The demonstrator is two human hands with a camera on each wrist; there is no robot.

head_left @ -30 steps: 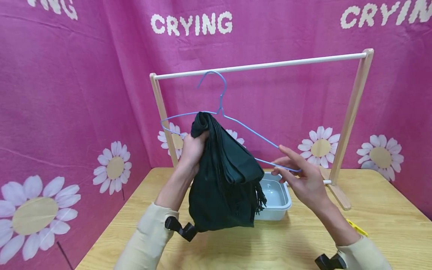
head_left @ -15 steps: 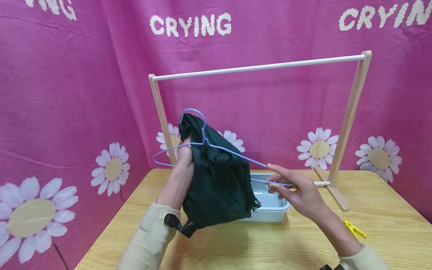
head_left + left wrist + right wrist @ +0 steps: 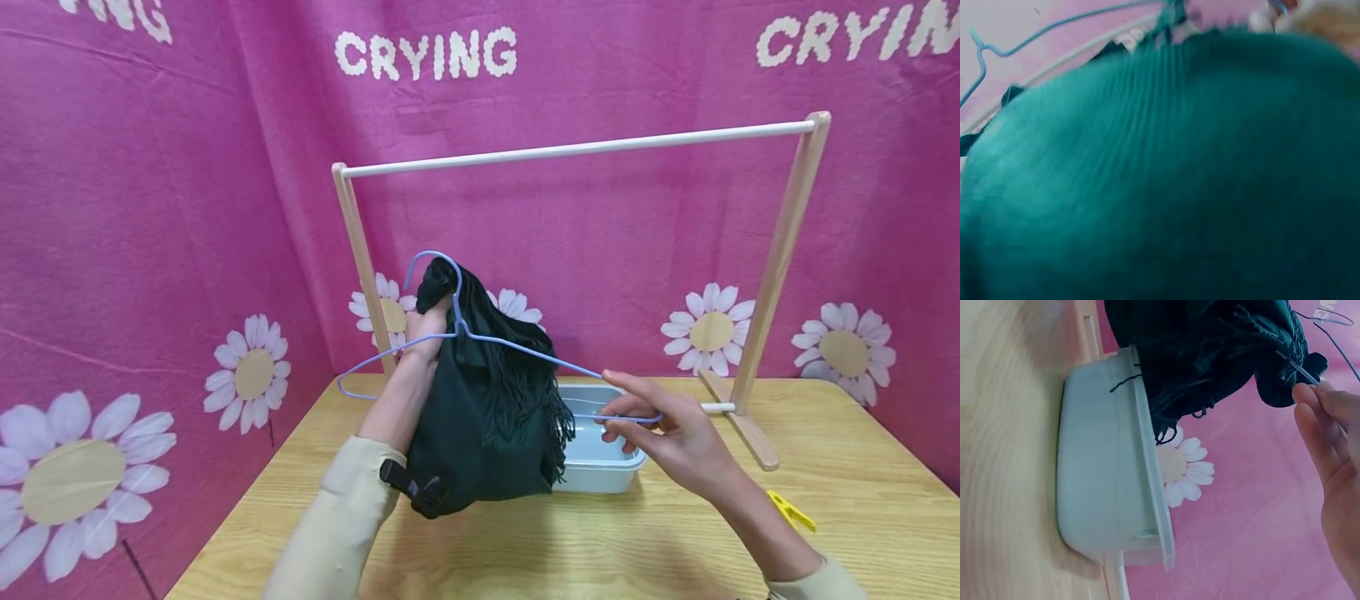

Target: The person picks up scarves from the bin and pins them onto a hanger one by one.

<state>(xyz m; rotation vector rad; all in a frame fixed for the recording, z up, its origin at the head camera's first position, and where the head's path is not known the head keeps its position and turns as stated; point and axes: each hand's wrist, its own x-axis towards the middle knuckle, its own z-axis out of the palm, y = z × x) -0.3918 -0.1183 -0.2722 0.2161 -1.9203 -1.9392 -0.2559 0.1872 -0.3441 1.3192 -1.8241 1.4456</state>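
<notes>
A dark green fringed scarf (image 3: 480, 442), gathered in folds, hangs from my left hand (image 3: 426, 332), which grips it near its top. My right hand (image 3: 678, 425) pinches the right corner of a blue wire hanger (image 3: 532, 352). The hanger's hook and upper bar cross in front of the scarf and my left wrist. Its lower bar passes out of sight behind the scarf and left forearm. Cloth (image 3: 1160, 169) fills most of the left wrist view and hides the left fingers. In the right wrist view, fringe hangs by the bin's rim, and thumb and fingertips hold the wire.
A light grey-blue plastic bin (image 3: 600, 477) stands on the wooden table (image 3: 480, 558) behind the scarf. Farther back is a wooden rack with a white rod (image 3: 577, 152). A yellow clothes peg (image 3: 791, 510) lies at the right, near my right forearm. Pink curtains surround the table.
The hanger has come down and left; its upper bar, earlier behind the scarf, now crosses in front. The scarf has swung, showing more fringe. Both hands keep their holds.
</notes>
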